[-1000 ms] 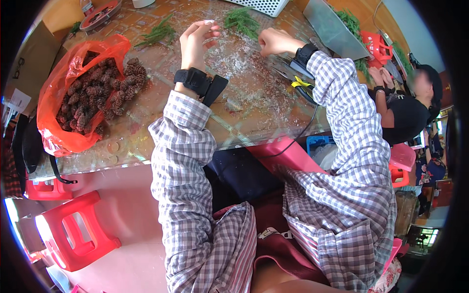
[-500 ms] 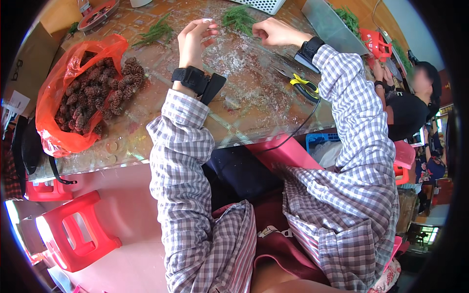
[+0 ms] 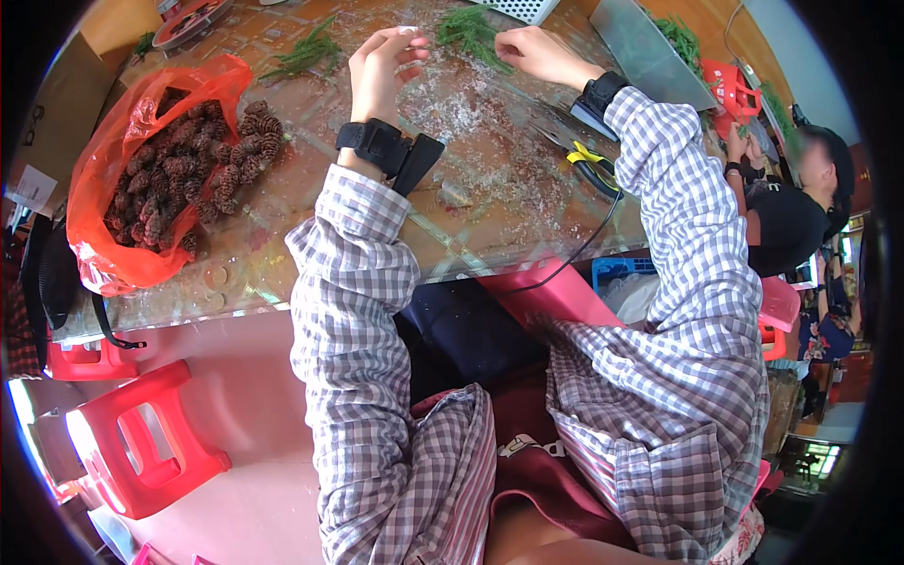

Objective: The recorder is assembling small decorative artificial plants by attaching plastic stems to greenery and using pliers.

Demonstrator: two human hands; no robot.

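My left hand [image 3: 379, 68] is raised over the far part of the table, fingers bent and thumb side toward the middle. A small white bit [image 3: 407, 30] shows at its fingertips; what it is I cannot make out. Across from it, my right hand [image 3: 544, 55] has its fingers curled together at the end of a green needle-leaved sprig [image 3: 471, 36], which lies on the table between the hands. Another green sprig [image 3: 309, 51] lies left of my left hand. Yellow-and-black pliers [image 3: 589, 165] rest near my right forearm.
A red plastic bag [image 3: 89, 217] of pine cones [image 3: 174, 169] stands on the left of the table [image 3: 348, 254]. White flecks cover the table's middle. A metal tray [image 3: 650, 56] and a white perforated basket [image 3: 516, 8] are at the back. Another person [image 3: 791, 212] sits at right.
The view has shifted slightly. The sprig's end by my right hand has moved a little to the right, along with the fingers. My left hand keeps nearly the same pose.
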